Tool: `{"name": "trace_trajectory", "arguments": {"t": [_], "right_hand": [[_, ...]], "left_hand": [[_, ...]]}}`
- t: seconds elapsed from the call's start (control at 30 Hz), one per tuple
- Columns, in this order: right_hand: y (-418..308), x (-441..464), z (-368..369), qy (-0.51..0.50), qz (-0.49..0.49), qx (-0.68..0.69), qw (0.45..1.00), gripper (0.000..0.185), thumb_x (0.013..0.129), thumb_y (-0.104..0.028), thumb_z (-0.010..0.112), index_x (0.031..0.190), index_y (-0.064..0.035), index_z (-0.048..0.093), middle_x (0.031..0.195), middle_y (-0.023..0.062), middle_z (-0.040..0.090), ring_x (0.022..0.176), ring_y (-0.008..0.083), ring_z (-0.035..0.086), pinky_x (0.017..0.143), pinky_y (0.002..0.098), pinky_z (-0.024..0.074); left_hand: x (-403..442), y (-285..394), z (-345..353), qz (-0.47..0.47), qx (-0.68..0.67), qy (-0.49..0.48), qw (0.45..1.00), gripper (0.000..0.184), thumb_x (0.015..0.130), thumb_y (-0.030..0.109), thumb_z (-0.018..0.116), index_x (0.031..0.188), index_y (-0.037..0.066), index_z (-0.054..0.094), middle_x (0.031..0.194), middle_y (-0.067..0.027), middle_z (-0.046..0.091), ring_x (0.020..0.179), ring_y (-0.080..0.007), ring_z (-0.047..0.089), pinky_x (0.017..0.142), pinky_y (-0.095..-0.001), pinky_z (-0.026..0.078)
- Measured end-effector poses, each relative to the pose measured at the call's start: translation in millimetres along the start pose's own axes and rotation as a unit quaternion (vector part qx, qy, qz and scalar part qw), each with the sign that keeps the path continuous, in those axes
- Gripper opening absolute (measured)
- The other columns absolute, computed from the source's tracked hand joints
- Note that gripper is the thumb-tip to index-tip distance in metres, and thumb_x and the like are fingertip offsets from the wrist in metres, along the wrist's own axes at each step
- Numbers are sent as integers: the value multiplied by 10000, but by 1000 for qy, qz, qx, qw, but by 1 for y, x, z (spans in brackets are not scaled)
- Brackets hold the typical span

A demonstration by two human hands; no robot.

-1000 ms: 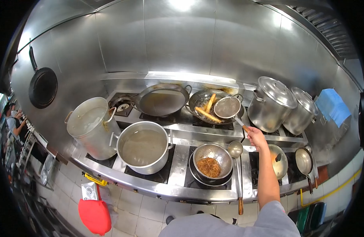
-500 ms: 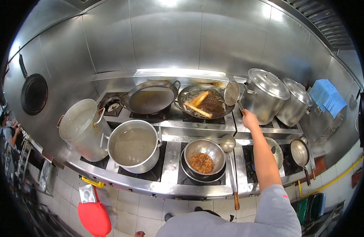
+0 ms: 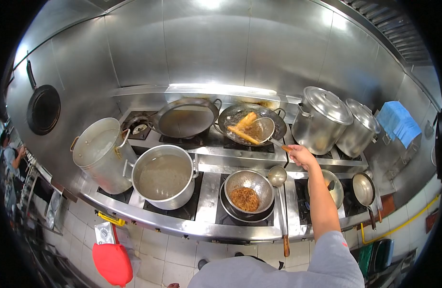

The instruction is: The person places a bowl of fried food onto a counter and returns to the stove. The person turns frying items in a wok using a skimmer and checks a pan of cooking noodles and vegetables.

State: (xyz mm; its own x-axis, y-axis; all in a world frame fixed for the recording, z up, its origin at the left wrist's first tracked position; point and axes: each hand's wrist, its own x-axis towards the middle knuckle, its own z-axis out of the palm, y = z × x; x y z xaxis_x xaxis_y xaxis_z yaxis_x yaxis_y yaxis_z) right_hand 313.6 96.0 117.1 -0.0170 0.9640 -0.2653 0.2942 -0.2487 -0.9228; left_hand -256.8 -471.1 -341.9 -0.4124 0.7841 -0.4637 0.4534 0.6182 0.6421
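Note:
My right hand (image 3: pixel 301 156) is wrapped round the wooden handle of a round mesh strainer (image 3: pixel 263 129). The strainer's bowl dips into the oil of a back wok (image 3: pixel 280 126), beside long golden fried pieces (image 3: pixel 246 134). Only a small bit of my left hand (image 3: pixel 173 285) shows at the bottom edge, and its fingers cannot be made out. In front of that wok, a metal bowl (image 3: pixel 260 181) with browned food (image 3: pixel 245 198) rests on a dark pan. A ladle (image 3: pixel 277 176) with a wooden handle lies to the bowl's right.
Two open pots (image 3: pixel 163 176) (image 3: pixel 98 144) stand at the left, with a second wok (image 3: pixel 182 120) behind. Lidded pots (image 3: pixel 321 117) stand at the back right, near a blue cloth (image 3: pixel 398 122). A lidded pan (image 3: pixel 334 189) and small pan (image 3: pixel 363 188) sit right. A person (image 3: pixel 14 156) is far left.
The strainer has gone from above the wok's right side, where it was tilted up, down into the oil beside the fried pieces. My right hand has moved slightly down and left with it.

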Motion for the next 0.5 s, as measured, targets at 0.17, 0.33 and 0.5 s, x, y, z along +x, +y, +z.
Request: {"name": "trace_trajectory", "arguments": {"t": [0.17,0.33,0.5], "right_hand": [[8,-20,-12,-14,4,79,997,408,841,-87,488,1245,-50,442,675,-8,491,432,41,327,372,196,228],[17,-41,-8,0,8,146,989,358,863,-93,489,1215,-40,448,665,-4,485,406,42,308,343,193,235],[27,-45,-3,10,5,197,980,358,868,-94,481,1217,-41,423,659,0,476,412,43,319,345,188,238]], "left_hand": [[5,8,0,-47,-37,6,998,339,858,307,418,859,27,610,682,-137,575,525,-220,507,500,-381,436],[36,5,-8,-230,-155,-54,959,274,829,149,533,1076,32,512,874,-109,601,678,-250,613,493,-373,517],[23,5,-12,106,35,33,993,318,830,315,477,896,40,621,779,-123,592,632,-220,561,540,-345,462]]}}
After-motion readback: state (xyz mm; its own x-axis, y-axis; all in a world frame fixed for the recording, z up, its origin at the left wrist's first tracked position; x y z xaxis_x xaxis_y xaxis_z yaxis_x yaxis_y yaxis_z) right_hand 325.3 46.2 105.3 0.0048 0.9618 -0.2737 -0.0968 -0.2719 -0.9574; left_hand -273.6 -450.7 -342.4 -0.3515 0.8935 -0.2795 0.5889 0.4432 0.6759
